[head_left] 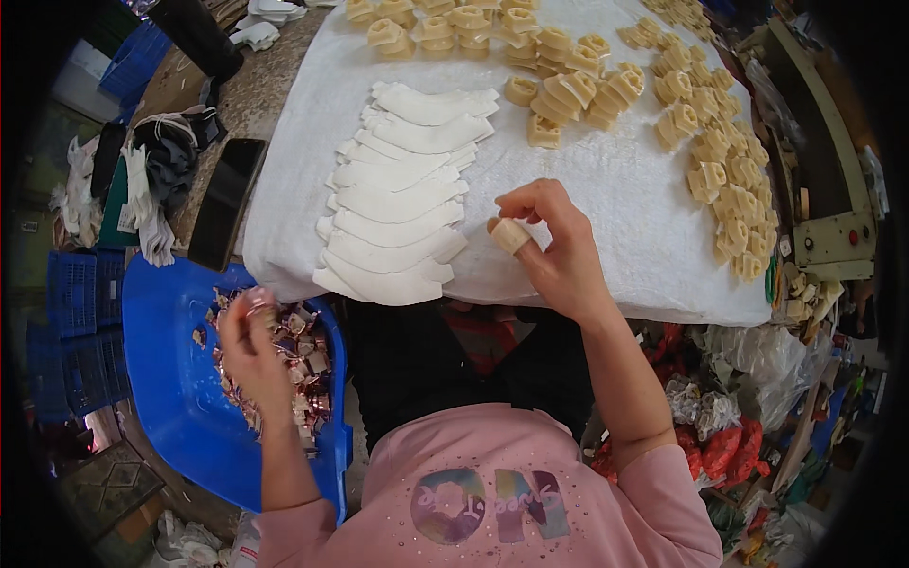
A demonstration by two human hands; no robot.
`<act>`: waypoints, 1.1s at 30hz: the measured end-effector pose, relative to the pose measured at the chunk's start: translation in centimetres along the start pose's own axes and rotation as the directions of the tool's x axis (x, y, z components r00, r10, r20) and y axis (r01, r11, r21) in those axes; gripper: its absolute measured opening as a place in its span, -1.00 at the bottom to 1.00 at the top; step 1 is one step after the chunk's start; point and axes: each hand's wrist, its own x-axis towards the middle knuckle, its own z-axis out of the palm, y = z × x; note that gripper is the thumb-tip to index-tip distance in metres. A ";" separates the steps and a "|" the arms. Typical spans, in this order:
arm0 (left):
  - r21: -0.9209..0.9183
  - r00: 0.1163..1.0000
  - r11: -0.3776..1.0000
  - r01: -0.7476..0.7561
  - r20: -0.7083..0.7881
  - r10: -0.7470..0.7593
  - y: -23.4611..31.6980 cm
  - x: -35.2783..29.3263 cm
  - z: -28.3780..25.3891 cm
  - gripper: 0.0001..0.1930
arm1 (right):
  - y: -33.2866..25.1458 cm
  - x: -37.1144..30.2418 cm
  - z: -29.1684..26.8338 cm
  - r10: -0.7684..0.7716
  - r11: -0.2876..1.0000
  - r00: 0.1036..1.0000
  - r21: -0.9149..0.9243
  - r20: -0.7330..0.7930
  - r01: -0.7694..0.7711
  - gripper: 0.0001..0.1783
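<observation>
Hovering over 1 blue tub (170, 355), the L hand (254, 364) is motion-blurred w/ fingers bent; smth pinkish and shiny shows at the fingertips, but can't tell if it's gripped. R hand (568, 254) is over the table, fingers loosely curled w/ a gap btwn thumb & index, so it's released; 1 pale band (511, 236) sits around the thumb.

Counts: approx 10 white strips (393, 204) overlap in 1 column L of the R hand, exact no. hard to get bc of the layering. Beige ring-shaped pieces (563, 95): dozens, too bunched to count, clustered along the far edge & down the R side. Tub holds a heap of small shiny pinkish pcs (308, 360), also uncountable. 1 dark phone (225, 204) + 1 black cylinder (197, 38) on the L.

Surface = white cloth (625, 204), slightly wrinkled, over the table. Room's v cluttered: gloves (140, 189) & blue crates (71, 293) on the L, a machine w/ a red button (833, 237), clear plastic (757, 364) & red bags (729, 450) on the R.
</observation>
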 end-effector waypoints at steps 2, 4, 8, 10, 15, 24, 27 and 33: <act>0.235 0.994 0.968 -0.086 -0.040 0.098 -2.8 0.3 -3.5 -0.69 | -0.1 0.8 0.4 -0.007 1.000 1.000 -0.014 0.000 0.007 -0.82; 0.575 0.962 0.818 0.025 -0.236 0.136 -3.3 0.2 -5.0 -0.69 | 0.1 1.6 0.9 -0.007 1.000 1.000 -0.026 0.009 0.007 -0.82; 0.203 0.990 0.978 -0.055 -0.116 0.080 -0.2 0.9 -2.1 -0.70 | 0.2 3.0 2.2 0.035 0.997 0.999 -0.073 0.024 -0.033 -0.84; 0.171 0.964 0.949 -0.265 0.048 0.261 1.6 1.3 0.9 -0.74 | 0.3 3.4 2.6 0.019 0.994 0.999 -0.110 0.032 -0.015 -0.84; 0.011 0.834 0.856 -0.516 0.235 0.500 5.0 1.9 6.1 -0.71 | -0.7 5.0 4.6 -0.120 0.965 0.988 -0.223 0.100 0.140 -0.78; 0.054 0.754 0.776 -0.628 0.286 0.591 4.9 1.9 8.7 -0.68 | -1.8 8.3 9.3 -0.221 0.856 0.905 -0.372 0.363 0.358 -0.65; 0.049 0.757 0.778 -0.627 0.276 0.592 4.8 1.9 8.8 -0.69 | -2.0 8.8 10.1 -0.204 0.836 0.915 -0.424 0.348 0.348 -0.76; 0.052 0.752 0.773 -0.633 0.280 0.597 4.4 2.1 8.6 -0.69 | -0.8 7.8 10.3 -0.240 0.907 0.923 -0.270 0.300 0.324 -0.73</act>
